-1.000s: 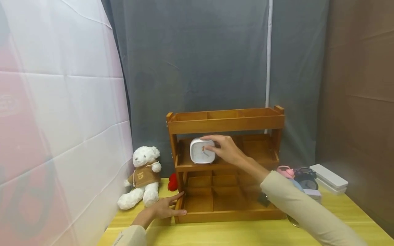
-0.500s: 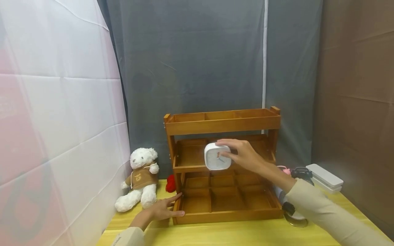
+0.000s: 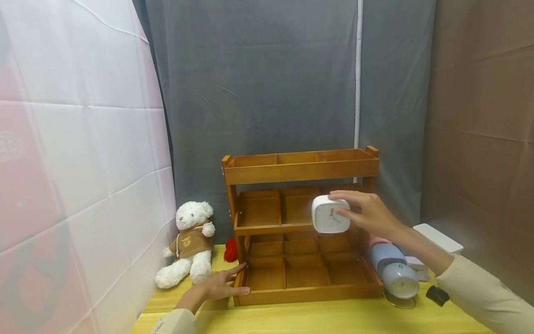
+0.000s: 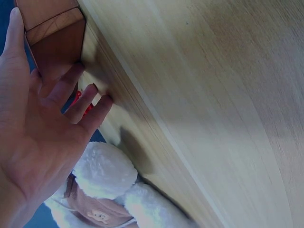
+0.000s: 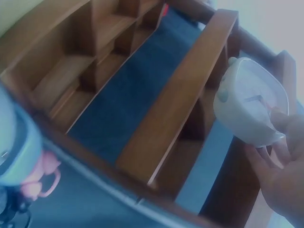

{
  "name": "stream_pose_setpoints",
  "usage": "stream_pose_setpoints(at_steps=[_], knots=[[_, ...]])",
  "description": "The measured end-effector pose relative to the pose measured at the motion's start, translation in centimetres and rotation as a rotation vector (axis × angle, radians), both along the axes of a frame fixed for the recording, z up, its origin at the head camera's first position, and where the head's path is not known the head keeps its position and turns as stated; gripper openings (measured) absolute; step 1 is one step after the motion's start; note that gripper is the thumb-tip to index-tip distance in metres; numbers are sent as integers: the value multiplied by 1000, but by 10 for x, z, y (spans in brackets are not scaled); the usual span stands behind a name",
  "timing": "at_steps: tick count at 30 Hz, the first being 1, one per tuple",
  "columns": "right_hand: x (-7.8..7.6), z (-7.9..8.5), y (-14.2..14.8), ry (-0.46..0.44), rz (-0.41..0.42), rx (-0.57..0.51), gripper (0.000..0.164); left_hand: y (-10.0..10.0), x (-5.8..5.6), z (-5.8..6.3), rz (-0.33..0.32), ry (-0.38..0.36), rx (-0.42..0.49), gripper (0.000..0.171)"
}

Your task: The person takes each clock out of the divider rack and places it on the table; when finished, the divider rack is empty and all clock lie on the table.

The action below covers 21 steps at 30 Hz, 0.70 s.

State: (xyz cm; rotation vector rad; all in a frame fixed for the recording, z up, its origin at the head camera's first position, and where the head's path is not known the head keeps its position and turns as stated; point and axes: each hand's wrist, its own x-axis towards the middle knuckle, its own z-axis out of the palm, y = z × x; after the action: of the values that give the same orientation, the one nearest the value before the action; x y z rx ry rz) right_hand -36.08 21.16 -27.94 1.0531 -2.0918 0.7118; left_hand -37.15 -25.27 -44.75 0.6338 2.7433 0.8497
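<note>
A small white square alarm clock (image 3: 331,214) is held by my right hand (image 3: 369,213), thumb over its face and fingers along its top. In the head view it overlaps the right part of the middle tier of a wooden three-tier shelf (image 3: 308,297). Seen from the right wrist, the clock (image 5: 251,102) shows its rounded side and small feet, pinched at one edge. My left hand (image 3: 217,284) rests against the shelf's lower left corner, fingers extended, thumb at the front edge. In the left wrist view that hand (image 4: 47,114) has its palm towards the camera.
A white teddy bear (image 3: 193,243) sits left of the shelf, near a red object (image 3: 231,250). On the right stand a blue-grey lamp-like object (image 3: 394,273), a white box (image 3: 438,237) and a small black item (image 3: 437,295). A pink item (image 5: 40,175) shows in the right wrist view.
My right hand has lifted the clock off the left of the middle tier and carried it rightwards and nearer. The left hand stays at the shelf's corner.
</note>
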Motion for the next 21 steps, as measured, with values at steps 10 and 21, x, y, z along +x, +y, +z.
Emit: stream_pose_setpoints(at_steps=[10,21], knots=[[12,-16,63,15,-155,21,50,-1,-1,-2,-2,-1,1,92],[24,-36,122,34,-228,21,51,-2,-1,-1,-9,-5,2,92]])
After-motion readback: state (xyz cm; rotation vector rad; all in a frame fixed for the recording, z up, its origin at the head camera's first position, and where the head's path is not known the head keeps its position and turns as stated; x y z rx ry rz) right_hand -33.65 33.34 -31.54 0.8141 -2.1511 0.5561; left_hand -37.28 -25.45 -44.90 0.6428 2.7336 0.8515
